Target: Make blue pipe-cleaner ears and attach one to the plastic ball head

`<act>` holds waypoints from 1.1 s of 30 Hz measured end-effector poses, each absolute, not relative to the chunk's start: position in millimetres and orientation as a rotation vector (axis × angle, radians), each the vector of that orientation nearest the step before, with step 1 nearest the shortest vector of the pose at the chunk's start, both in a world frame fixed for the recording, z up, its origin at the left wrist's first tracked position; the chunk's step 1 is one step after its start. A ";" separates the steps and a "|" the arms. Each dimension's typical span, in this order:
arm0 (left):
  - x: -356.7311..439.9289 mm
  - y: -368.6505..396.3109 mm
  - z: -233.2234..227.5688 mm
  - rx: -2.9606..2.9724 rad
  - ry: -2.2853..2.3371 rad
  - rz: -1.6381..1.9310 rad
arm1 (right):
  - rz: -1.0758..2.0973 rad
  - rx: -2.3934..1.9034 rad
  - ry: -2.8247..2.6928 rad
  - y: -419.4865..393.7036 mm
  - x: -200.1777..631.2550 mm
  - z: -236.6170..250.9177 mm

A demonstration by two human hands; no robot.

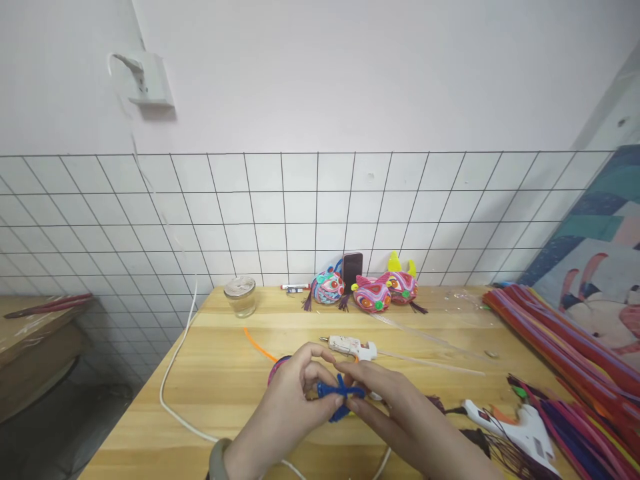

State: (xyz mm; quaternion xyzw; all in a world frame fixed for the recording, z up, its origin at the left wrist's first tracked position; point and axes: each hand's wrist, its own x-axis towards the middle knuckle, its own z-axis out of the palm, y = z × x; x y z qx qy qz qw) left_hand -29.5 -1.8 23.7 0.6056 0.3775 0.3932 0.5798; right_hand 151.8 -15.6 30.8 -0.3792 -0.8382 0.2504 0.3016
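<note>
Above the front of the wooden table, my left hand [295, 393] and my right hand [387, 397] meet at a twisted blue pipe cleaner [341, 392]. Both hands pinch it between thumb and fingers, one at each side, and a short blue end sticks up in the middle. A further blue part hangs just below the thumbs. Behind my left hand, a round purple and pink piece [278, 368] is mostly hidden. Just beyond my fingers lies a white glue gun [350, 347], its handle partly covered by my right hand.
Several colourful stuffed-looking figures [373, 295] and a phone [353, 270] stand at the wall. A lidded glass [241, 298] is back left. An orange pipe cleaner [257, 343] and a white cable [173, 363] lie left. Right are a second glue gun [520, 430] and pipe cleaner bundles [555, 350].
</note>
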 end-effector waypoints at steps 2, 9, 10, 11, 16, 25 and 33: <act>-31.4 -3.2 23.9 1.525 0.920 0.948 | 0.643 -1.045 -2.181 -15.1 152.4 26.8; -35.8 -6.8 19.7 2.185 0.959 1.166 | 0.442 -1.017 -2.070 -9.1 150.7 21.3; -35.9 -7.0 20.1 2.192 0.907 1.193 | 0.382 -0.959 -2.049 -8.5 151.2 21.9; -35.8 -7.4 21.0 2.166 0.875 1.228 | 0.320 -0.904 -2.024 -8.2 151.9 22.5; -31.7 -9.5 29.9 1.541 0.872 1.262 | 0.133 -0.790 -1.952 -10.2 154.6 25.1; -23.4 -1.9 25.0 0.822 0.689 0.937 | -0.013 -0.751 -2.134 -9.8 153.5 24.3; -25.6 0.6 30.0 0.804 0.823 1.006 | -0.018 -0.771 -2.227 -8.7 154.6 22.6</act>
